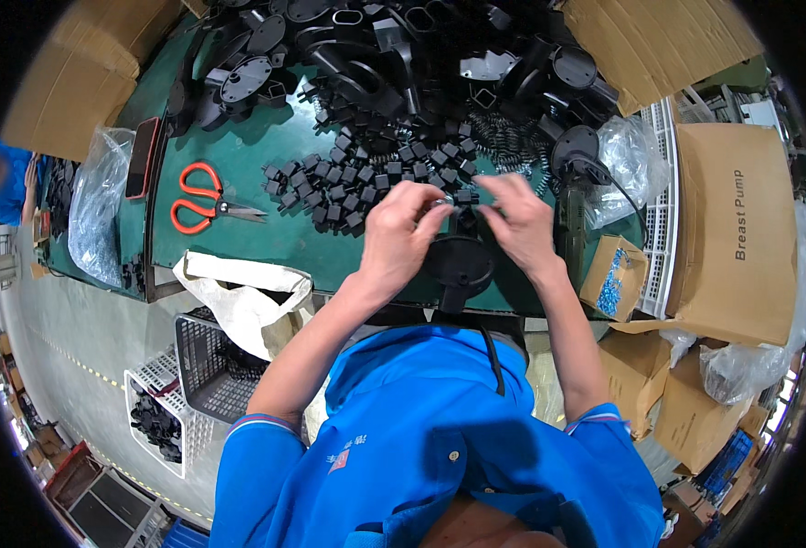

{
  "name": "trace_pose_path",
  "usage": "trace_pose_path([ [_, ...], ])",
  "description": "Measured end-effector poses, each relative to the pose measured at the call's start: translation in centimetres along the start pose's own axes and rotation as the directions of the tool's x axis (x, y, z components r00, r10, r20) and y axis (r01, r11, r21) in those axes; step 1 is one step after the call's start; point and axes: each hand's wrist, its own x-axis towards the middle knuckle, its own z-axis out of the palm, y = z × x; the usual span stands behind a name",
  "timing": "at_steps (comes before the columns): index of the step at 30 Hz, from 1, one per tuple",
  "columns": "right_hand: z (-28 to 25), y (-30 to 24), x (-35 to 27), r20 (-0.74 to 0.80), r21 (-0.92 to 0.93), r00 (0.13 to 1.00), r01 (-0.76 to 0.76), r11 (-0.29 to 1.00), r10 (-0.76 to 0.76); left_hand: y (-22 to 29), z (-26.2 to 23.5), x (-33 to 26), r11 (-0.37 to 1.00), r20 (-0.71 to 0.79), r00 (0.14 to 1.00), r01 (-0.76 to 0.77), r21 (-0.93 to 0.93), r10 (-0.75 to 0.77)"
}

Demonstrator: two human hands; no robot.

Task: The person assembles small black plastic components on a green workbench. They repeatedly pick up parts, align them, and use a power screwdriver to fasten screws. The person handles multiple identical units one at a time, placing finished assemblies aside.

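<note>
My left hand (pixel 398 230) is closed in a pinch, thumb against fingertips. A small shiny bit shows at its fingertips, too small to name. My right hand (pixel 520 224) is just to the right, its thumb and fingers apart and slightly blurred, with nothing clear between them. Below and between both hands, at the table's near edge, is a black plastic part with a round base (pixel 461 263); the hands partly cover its upper end. Beyond my fingers lies a heap of small black blocks (pixel 339 183). Dark coil springs (pixel 508 135) are piled behind my right hand.
Orange-handled scissors (pixel 209 203) and a phone-like red-edged device (pixel 143 157) lie left on the green table (pixel 238 242). Larger black parts (pixel 357 68) crowd the far side. A small box of blue bits (pixel 615 279) stands right, near a large carton (pixel 732 228). Plastic crates (pixel 206 370) stand lower left.
</note>
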Motion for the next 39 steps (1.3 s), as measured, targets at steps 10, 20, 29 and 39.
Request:
trace_pose_path([
  [10,0.2,1.8,1.1,0.128,0.353,0.991,-0.081,0.932,0.038,0.7,2.5,0.8,0.813,0.190,0.968,-0.240,0.531,0.162],
  [20,-1.3,0.1,-1.9,0.142,0.728,0.964,-0.257,0.636,0.227,1.4,1.2,0.2,0.739,0.248,0.947,-0.315,0.595,0.205],
  [29,-0.8,0.2,-3.1,0.166,0.818,0.966,-0.248,0.519,0.200,1.6,-0.4,0.2,0.801,0.101,0.978,-0.209,0.561,0.185],
  [39,-1.8,-1.2,-2.7,0.176,0.700,0.932,-0.345,0.625,0.318,0.7,2.0,1.0,0.763,0.196,0.960,-0.277,0.585,0.199],
])
